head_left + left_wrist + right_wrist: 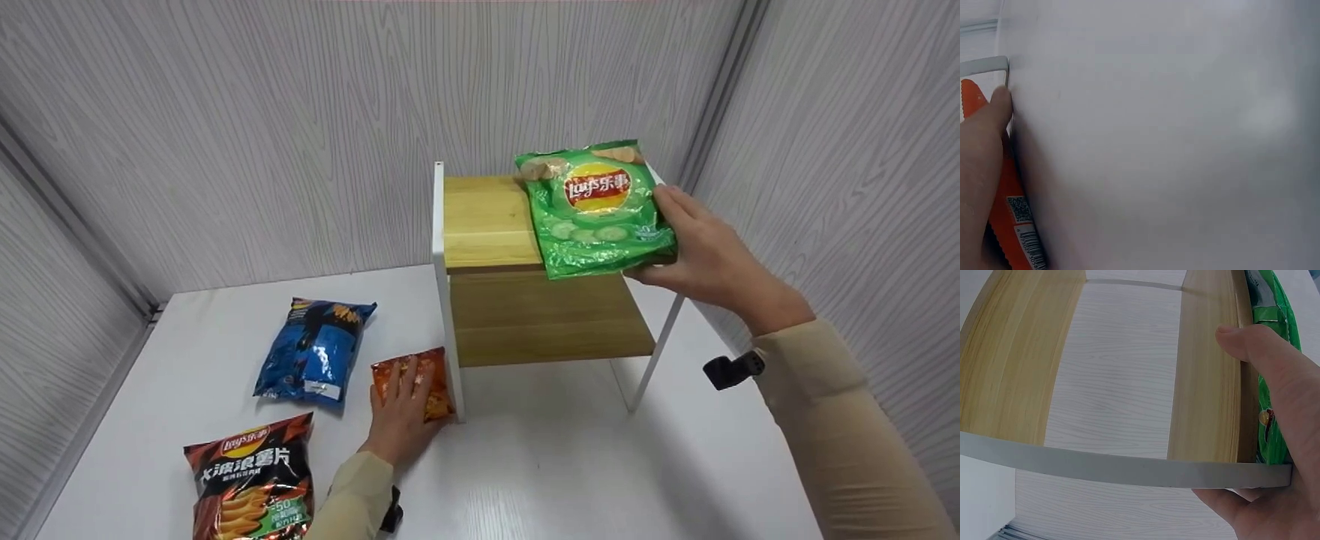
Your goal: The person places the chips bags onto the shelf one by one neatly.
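My left hand (401, 420) rests with fairly straight, spread fingers on a small orange snack bag (439, 382), which lies against the left leg of a two-tier shelf rack (491, 221). In the left wrist view its thumb (1000, 107) is near a white frame piece. A green Lay's chip bag (592, 210) lies on the right part of the rack's upper board, its lower end past the front edge. My right hand (709, 251) grips the rack's upper right corner beside this bag; in the right wrist view the thumb crosses the board's edge and the fingers pass outside the white side frame.
A blue chip bag (315, 352) lies left of the rack on the white table (540, 465). Nearer stands or lies a black and red Lay's bag (251, 480). The lower wooden board (551, 319) sits under the upper one. Grey wood-grain walls (315, 135) close in the sides and back.
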A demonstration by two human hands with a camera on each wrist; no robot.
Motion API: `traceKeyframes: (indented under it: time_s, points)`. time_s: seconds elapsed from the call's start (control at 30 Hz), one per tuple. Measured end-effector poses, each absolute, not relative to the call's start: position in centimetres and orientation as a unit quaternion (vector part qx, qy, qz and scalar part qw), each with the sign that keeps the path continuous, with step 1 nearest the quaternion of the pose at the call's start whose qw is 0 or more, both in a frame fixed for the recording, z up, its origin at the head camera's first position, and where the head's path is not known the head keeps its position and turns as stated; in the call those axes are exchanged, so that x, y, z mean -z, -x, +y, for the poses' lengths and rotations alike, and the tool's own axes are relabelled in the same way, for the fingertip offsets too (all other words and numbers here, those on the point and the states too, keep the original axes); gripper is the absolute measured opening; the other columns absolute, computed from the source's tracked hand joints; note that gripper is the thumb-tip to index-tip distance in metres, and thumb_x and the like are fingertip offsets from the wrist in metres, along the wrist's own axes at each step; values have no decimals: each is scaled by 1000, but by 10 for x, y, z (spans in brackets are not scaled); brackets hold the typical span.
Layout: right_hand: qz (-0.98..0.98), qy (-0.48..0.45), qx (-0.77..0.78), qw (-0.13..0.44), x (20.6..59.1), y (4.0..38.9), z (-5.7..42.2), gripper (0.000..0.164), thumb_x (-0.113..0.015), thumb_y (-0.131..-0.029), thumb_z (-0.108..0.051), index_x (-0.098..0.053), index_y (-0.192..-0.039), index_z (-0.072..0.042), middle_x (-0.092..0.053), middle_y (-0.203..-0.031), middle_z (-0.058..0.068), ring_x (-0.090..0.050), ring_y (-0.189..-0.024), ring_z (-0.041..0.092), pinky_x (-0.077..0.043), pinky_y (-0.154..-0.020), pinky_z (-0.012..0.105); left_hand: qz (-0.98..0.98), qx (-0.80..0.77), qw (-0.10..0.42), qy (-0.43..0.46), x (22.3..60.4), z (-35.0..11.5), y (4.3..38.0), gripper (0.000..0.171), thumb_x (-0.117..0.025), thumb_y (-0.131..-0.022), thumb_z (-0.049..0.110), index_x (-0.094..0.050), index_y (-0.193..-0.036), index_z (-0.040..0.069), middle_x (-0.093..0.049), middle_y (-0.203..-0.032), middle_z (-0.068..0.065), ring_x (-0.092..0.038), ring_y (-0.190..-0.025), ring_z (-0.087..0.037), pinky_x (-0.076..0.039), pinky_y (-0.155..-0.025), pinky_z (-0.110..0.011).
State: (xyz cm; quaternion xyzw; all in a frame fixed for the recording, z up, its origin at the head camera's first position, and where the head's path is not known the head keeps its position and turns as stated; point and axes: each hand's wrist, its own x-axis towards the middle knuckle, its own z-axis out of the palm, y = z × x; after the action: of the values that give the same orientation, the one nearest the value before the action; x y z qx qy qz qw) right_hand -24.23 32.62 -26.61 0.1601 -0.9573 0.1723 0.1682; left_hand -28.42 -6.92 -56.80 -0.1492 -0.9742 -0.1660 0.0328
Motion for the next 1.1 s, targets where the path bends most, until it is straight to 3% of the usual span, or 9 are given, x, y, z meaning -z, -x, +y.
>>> traceKeyframes:
  time_s: [0.2,0.43,0.6,0.8,1.1]
  points:
    - [-955,-165,-176,171,267,242,326,105,-81,-79,-40,-20,-159,-10,-29,-159,12,-38,-139,37,-38,-110,62,-978,160,26,127,566,-68,282,89,-74,-87,42,-23,-159,27,-13,-168,-7,-7,-154,-37,-13,-111,-79]
    - [-957,-162,-170,171,266,242,326,106,-81,-80,-39,-18,-159,-7,-27,-161,13,-34,-143,39,-36,-112,63,-977,173,15,121,557,-70,281,82,-70,-92,29,-23,-159,24,-15,-167,-7,-9,-154,-36,-15,-112,-76]
    - [-955,-169,-168,177,265,243,326,104,-82,-79,-38,-20,-158,-8,-30,-159,13,-37,-141,38,-37,-111,63,-968,230,0,99,552,-73,284,77,-65,-96,30,-22,-159,25,-14,-168,-4,-8,-155,-33,-14,-117,-68]
    - [-955,-170,-170,176,266,243,326,104,-82,-79,-38,-21,-158,-8,-31,-158,13,-39,-138,37,-38,-110,62,-960,267,21,88,548,-77,288,72,-62,-98,21,-24,-159,17,-18,-167,-7,-15,-154,-33,-20,-122,-56]
    - [-953,-174,-177,176,265,244,326,102,-82,-79,-38,-22,-158,-10,-33,-156,11,-42,-133,34,-40,-108,61,-951,295,51,79,543,-78,289,68,-58,-100,16,-24,-158,14,-20,-166,-7,-23,-152,-34,-29,-119,-51]
